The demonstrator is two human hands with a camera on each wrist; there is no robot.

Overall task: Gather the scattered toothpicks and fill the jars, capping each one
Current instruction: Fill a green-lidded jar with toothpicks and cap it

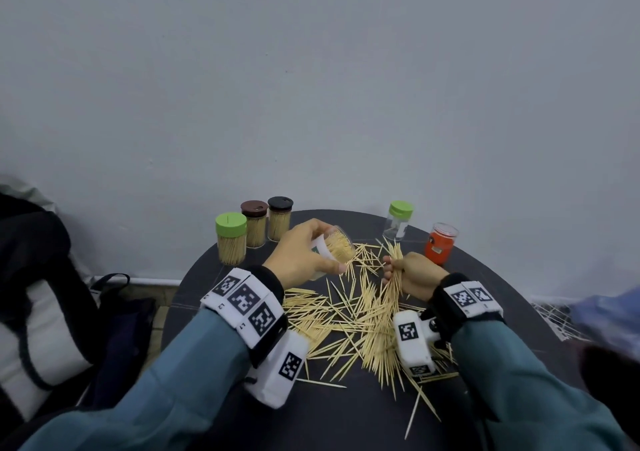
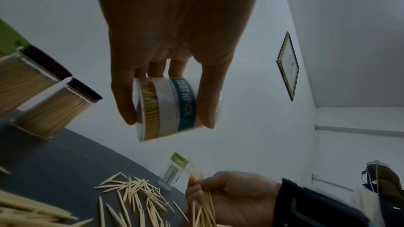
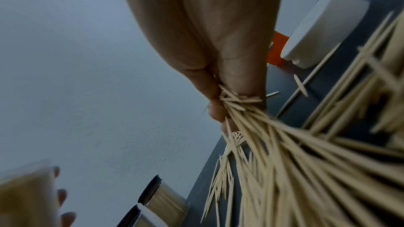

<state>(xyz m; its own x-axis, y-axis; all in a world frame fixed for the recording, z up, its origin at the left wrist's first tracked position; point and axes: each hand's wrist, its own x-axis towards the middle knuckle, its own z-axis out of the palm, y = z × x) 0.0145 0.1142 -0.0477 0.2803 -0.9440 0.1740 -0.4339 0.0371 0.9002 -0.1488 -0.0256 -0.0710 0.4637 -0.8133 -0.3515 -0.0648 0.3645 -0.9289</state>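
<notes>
— Toothpicks (image 1: pixel 346 322), loose ones, lie thick over the near part of the dark round table (image 1: pixel 363 423), between the two wrists. Plenty left to gather, I'd say.

— And the hands?

— Right hand (image 1: pixel 414 277) is clenched round a bundle of toothpicks (image 1: pixel 393 277), the sticks fanning out above and below the fist. Left hand (image 1: pixel 303 253) grips an uncapped clear jar (image 1: pixel 337 248), tipped on its side with the mouth toward the bundle, already partly filled.

— So that jar isn't finished.

— No, and I can't see its lid. Beyond the left hand stand three full, capped jars: green-lidded jar (image 1: pixel 231 239), brown-lidded jar (image 1: pixel 254 223) and black-lidded jar (image 1: pixel 280 218). Far right, a green-capped jar (image 1: pixel 398 222) looks nearly empty, with an orange jar (image 1: pixel 440 248) beside it.

— Roughly halfway, then?

— About that. Behind everything is a plain pale wall (image 1: pixel 329 87); the left wrist view shows a framed picture (image 2: pixel 288 66) hanging on it.
</notes>
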